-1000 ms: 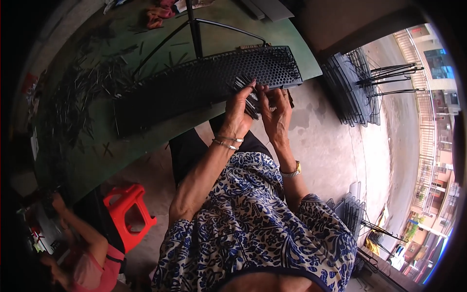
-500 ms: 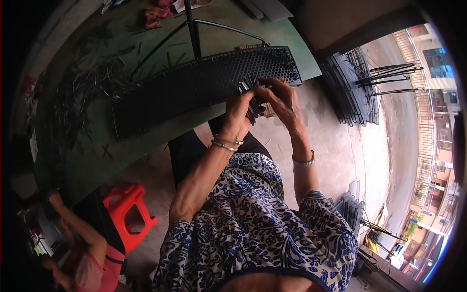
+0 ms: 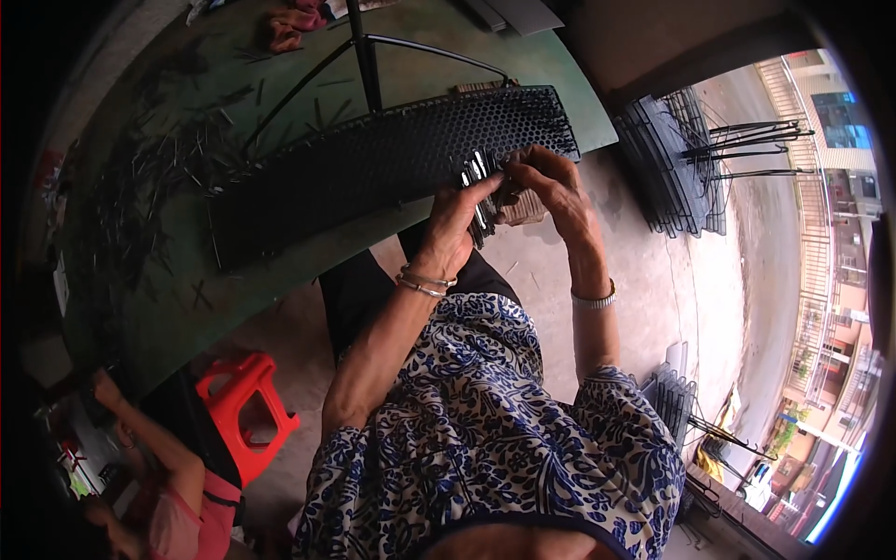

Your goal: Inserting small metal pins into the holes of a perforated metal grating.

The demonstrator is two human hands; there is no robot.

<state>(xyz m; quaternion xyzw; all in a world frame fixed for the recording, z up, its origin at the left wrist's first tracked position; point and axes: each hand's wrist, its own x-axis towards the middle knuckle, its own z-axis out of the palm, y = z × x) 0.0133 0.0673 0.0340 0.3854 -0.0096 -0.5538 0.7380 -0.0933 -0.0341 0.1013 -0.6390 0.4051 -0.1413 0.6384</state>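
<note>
A bundle of short, thin dark strips [image 3: 473, 170] with shiny edges is gripped in my left hand [image 3: 450, 222], its thumb pressed across it. Right beside the bundle, my right hand [image 3: 558, 191] has its thumb and fingers drawn together in a pinch. What lies between those fingertips is too small and dark to make out. Just beyond both hands, a long black perforated mesh panel [image 3: 373, 154] lies along the near edge of the green table [image 3: 177, 327]. Black rods [image 3: 366, 70] rise behind the panel.
Loose dark strips [image 3: 154, 177] are scattered over the table's left. A red plastic stool [image 3: 245, 397] stands at lower left, near another person's arm [image 3: 159, 434]. Black wire racks [image 3: 667, 168] are stacked at right. Brown corrugated cardboard [image 3: 525, 209] shows below my right hand.
My right hand has shifted slightly right, away from the bundle, its fingertips pinched together. The left hand still holds the strips, now tilted so their edges catch more light.
</note>
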